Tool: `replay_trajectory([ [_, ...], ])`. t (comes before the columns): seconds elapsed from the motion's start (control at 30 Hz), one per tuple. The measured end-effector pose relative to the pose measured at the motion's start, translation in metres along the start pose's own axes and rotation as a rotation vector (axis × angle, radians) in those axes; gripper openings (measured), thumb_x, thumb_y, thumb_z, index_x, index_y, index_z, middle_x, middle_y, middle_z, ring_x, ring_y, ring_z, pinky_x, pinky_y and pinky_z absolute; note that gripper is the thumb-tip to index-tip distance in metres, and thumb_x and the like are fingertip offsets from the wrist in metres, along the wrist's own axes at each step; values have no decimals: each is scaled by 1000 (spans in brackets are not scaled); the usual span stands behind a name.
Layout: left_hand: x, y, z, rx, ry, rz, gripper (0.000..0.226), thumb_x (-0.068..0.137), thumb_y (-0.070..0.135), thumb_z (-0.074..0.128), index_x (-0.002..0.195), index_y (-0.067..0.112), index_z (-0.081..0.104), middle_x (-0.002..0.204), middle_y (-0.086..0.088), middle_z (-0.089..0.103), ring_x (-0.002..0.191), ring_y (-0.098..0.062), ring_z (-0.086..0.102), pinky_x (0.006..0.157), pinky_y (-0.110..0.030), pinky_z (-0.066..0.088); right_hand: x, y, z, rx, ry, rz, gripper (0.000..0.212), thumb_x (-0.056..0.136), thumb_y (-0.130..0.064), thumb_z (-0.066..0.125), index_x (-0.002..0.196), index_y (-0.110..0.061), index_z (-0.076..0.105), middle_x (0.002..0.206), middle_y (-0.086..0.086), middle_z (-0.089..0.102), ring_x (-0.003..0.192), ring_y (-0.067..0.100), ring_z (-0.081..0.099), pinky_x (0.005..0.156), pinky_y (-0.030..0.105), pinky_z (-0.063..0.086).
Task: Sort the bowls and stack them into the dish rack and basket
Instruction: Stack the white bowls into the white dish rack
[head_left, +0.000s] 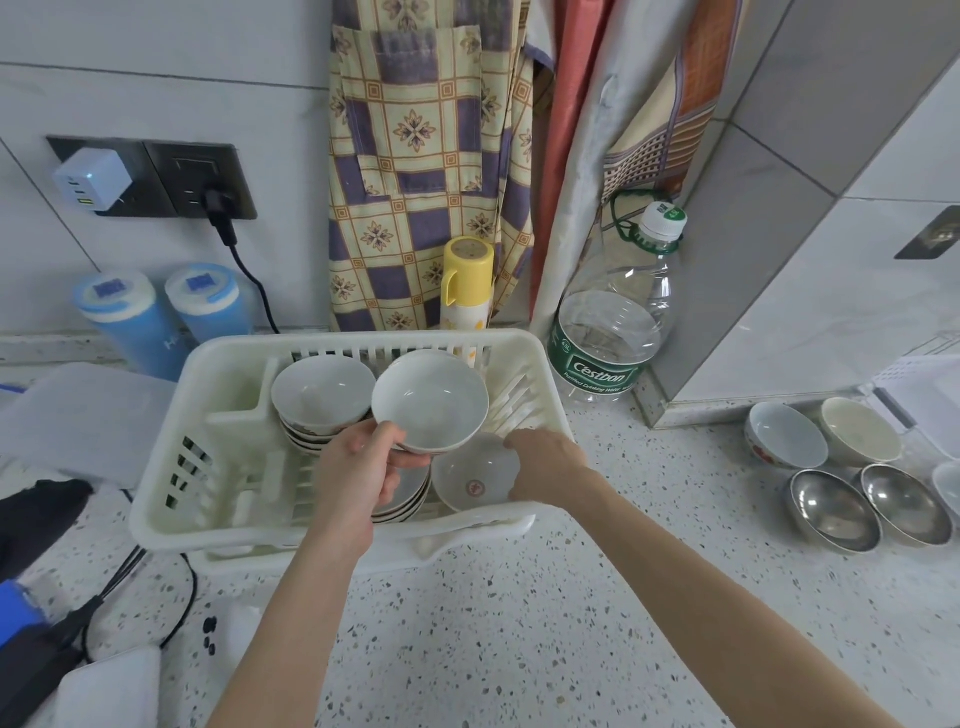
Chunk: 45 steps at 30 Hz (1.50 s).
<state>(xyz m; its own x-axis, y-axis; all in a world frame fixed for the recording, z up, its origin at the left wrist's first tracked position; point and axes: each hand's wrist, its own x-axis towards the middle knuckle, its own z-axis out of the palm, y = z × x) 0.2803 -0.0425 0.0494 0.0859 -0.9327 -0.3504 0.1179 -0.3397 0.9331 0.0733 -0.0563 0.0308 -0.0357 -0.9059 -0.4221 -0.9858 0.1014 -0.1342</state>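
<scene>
**Stacking a white bowl into the rack**

Holding a plain white ceramic bowl (430, 400) by its near rim, the left hand (358, 467) has thumb and fingers curled round the edge, so the bowl hangs upright over the middle of the cream slotted plastic dish rack (171, 470). The right hand (545, 467) reaches in at about 4 o'clock of the held bowl and grips the rim of a small white bowl with a red mark in its bottom (475, 480), which sits low in the rack's near right corner.

From the head view, a stack of white bowls with patterned sides (323, 397) stands at 9 o'clock of the held bowl, and a lower stack of shallow white dishes (402, 493) lies at 6 o'clock, partly under the left hand. To do this step well, I judge the held bowl should be kept level, matched to the stack of its own size and lowered squarely so the rims nest without knocking. The right hand could steady or shift the small bowl to make room.

The rack rests on a pale speckled stone counter (519, 623). At 3 o'clock, well apart, wait two white ceramic bowls (787, 434) and two steel bowls (834, 512). Behind the rack stand a yellow lidded flask (467, 283), a large clear water bottle with a green label (613, 332) and two blue canisters (122, 312). A checked cloth (415, 156) hangs on the grey tiled wall, with a plugged socket panel (156, 176) at 10 o'clock.
</scene>
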Motion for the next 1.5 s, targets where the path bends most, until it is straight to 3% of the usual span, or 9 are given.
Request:
replay_trajectory([
  [0.23,0,1,5,94,-55,10,15,85,10,54,86,5,68,68,-20,73,32,-9,23,34,-15,19,-11,1,-6,57,116,27,36,94,-25,58,128,-15,55,117,6,65,101,25,64,73,32,51],
  [0.43,-5,-2,15,265,-98,-3,20,83,11,52,73,6,69,64,-16,73,33,-10,26,33,-14,21,-31,21,-17,1103,178,123,36,99,-40,44,103,-13,67,66,7,74,33,9,33,34,17,31],
  [0.63,-2,-13,28,432,-200,-45,21,83,24,50,82,8,64,67,-9,75,34,-8,35,40,-19,31,-35,17,-11,842,200,57,25,84,-12,55,98,-28,68,65,-1,74,49,9,48,47,18,39],
  [0.77,1,-15,29,753,-237,34,37,72,47,49,95,22,64,80,5,76,81,-18,67,83,-40,55,-33,16,-11,690,218,102,32,82,-9,53,111,-16,65,79,9,74,46,9,48,35,15,31],
  [0.93,3,-14,24,854,-186,167,47,89,37,62,133,23,50,85,1,71,72,-16,63,61,-33,48,-27,10,-15,507,258,136,30,81,-7,53,107,3,63,91,20,72,61,21,50,52,24,37],
  [1.07,-1,-15,23,883,-191,176,30,86,35,66,114,22,65,81,10,69,75,-5,63,65,-27,50,-27,1,-17,337,244,135,4,80,-5,51,77,-5,52,66,4,49,52,14,37,43,23,27],
  [1.17,-6,-17,23,886,-188,183,26,84,32,69,108,25,64,76,15,69,72,-2,65,67,-29,55,-26,0,-14,319,239,140,23,79,-1,49,63,-11,35,61,0,39,50,13,32,42,22,22],
  [1.4,-16,-19,22,876,-186,168,43,84,31,65,126,23,62,84,7,74,78,-17,70,83,-36,56,-23,-7,-4,283,163,148,23,82,1,50,67,-11,38,68,0,43,59,15,44,46,21,31],
  [1.5,-20,-20,21,841,-172,160,45,86,30,64,131,22,60,83,6,74,77,-15,69,78,-31,53,-20,-8,-2,249,148,166,15,87,-3,53,101,-4,58,95,8,61,88,25,62,64,26,47],
])
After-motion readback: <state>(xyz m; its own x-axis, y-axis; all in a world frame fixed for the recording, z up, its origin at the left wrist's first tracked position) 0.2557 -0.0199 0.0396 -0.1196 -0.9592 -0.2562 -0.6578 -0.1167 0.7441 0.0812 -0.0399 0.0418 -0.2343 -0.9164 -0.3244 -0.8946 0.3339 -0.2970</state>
